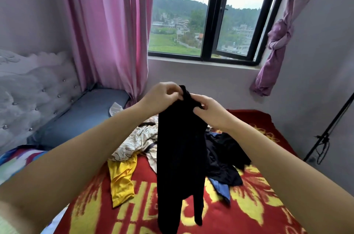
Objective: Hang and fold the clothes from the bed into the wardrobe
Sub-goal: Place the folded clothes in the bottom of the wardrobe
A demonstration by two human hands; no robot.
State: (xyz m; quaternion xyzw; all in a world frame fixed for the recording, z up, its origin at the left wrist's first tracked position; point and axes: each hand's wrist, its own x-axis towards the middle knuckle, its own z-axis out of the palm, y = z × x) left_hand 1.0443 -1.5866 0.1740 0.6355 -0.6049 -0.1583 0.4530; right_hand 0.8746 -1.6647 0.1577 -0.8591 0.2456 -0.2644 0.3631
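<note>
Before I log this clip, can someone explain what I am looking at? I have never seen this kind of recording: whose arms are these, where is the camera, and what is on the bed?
There is no machine here. A person wears one wide-angle camera on the head, looking forward and down, so the two bare arms reaching in from the bottom are their own. The left hand and the right hand both pinch the top edge of a black garment, holding it up so that it hangs over the bed. Below lies a red blanket with yellow print. On it lie more clothes: a yellow garment, a cream patterned cloth, and a dark pile with some blue cloth showing. Behind are a window and pink curtains. No wardrobe is in view.
</note>
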